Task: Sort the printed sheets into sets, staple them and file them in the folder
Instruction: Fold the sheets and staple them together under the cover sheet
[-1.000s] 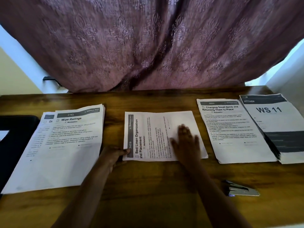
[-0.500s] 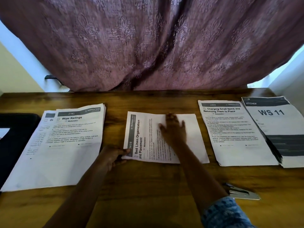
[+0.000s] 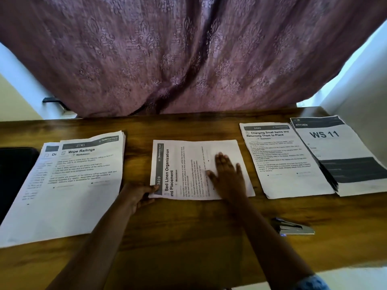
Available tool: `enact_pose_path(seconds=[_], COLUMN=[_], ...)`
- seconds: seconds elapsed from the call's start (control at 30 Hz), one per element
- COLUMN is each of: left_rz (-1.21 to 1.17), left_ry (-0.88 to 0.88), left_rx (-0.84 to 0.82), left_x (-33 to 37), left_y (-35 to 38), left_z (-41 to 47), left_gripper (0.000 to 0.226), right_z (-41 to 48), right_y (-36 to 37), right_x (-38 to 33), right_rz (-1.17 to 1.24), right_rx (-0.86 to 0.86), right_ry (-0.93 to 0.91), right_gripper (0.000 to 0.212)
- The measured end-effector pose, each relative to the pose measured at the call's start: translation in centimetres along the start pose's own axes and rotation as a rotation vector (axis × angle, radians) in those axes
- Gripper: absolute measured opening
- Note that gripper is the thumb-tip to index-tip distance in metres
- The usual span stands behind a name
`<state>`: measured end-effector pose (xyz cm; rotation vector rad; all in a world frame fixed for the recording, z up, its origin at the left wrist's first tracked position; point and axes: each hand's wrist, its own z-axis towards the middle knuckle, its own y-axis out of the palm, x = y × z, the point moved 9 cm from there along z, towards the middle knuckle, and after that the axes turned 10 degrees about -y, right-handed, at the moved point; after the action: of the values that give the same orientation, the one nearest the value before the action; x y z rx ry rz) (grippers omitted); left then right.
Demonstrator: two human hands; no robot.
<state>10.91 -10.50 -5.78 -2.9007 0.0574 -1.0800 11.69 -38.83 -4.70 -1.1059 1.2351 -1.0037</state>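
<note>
Left hand [image 3: 139, 193]: thumb on top and fingers curled at the near-left corner of the Bed Linen set [image 3: 222, 148], pinching it. Right hand [image 3: 228, 174]: flat, fingers straight and spread, palm down on the right half of the same set, gripping nothing.

Bed Linen set: lies mid-desk, turned sideways so its heading runs along its left side. It lies flat. How many sheets it holds cannot be read from here.

Handling (judgement): plain printed paper, light and limp, and the sheets slide easily on each other and on the smooth wood. A flat palm keeps them from skating, while one pinched corner alone would let them fan or droop. Better to square the edges first, then take hold along a short edge or at the corner that gets the staple, thumb over and fingers under. Creasing is the main risk, not breakage.

Outward: the Wipe Railings stack [image 3: 83, 185] sits toward the left edge of the desk [image 3: 188, 237], overlapping another sheet beneath it. The Charging Small Items stack [image 3: 287, 164] and the thicker WS 11 stack [image 3: 335, 155] lie toward the right edge, touching. The stapler [image 3: 293, 227] sits near the near edge, right of the right forearm and apart from every stack. A dark flat object [image 3: 14, 174] lies at the left edge, possibly the folder, though I cannot tell.
</note>
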Motion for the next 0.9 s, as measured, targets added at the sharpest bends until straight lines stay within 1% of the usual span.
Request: enact_pose_path(seconds=[0.1,0.3,0.37,0.47,0.5,0.57,0.6,0.63,0.7,0.73,0.77,0.8,0.9], left_rz=[0.005,0.039,0.048,0.047,0.044,0.022,-0.001,-0.020,-0.041,-0.045,-0.047,-0.052,-0.074], left_ry=[0.027,0.069,0.077,0.080,0.075,0.068,0.066,0.067,0.067,0.066,0.065,0.065,0.076], left_rx=[0.002,0.033,0.040,0.045,0.051,0.054,0.056,0.058,0.071,0.080,0.090,0.097,0.113], left_x=[0.2,0.3,0.2,-0.4,-0.8,-1.5,-1.8,-2.1,-2.8,-3.2,-3.6,-3.8,-4.5], left_y=[0.2,0.2,0.2,0.3,0.4,0.5,0.6,0.6,0.7,0.8,0.8,0.9,1.3], left_z=[-0.5,-1.4,-1.8,-2.5,-2.6,-2.8,-3.0,-3.0,-3.2,-3.3,-3.4,-3.5,-4.1], left_gripper=[0.018,0.013,0.012,0.011,0.011,0.013,0.014,0.015,0.020,0.022,0.021,0.019,0.019], right_z=[0.2,0.5,0.2,-3.3,-5.2,-9.5,-11.6,-13.3,-15.8,-16.8,-17.5,-18.0,-18.0], right_y=[-0.4,-0.9,-2.3,-6.9,-7.9,-9.2,-9.3,-9.1,-8.0,-7.1,-6.2,-5.7,-5.5], right_x=[2.1,1.6,1.4,2.5,3.8,6.1,7.2,8.2,9.7,10.3,11.0,11.3,10.8], right_rz=[-0.017,0.041,0.188,0.418,0.461,0.540,0.544,0.483,0.262,0.208,0.216,0.233,0.294], right_rx=[-0.024,-0.078,-0.065,0.031,0.007,-0.100,-0.183,-0.242,-0.311,-0.347,-0.362,-0.343,-0.222], right_ry=[-0.007,-0.019,-0.036,-0.103,-0.124,-0.146,-0.135,-0.146,-0.227,-0.229,-0.181,-0.150,-0.120], right_gripper=[0.072,0.070,0.068,0.058,0.052,0.037,0.033,0.035,0.059,0.068,0.073,0.073,0.053])
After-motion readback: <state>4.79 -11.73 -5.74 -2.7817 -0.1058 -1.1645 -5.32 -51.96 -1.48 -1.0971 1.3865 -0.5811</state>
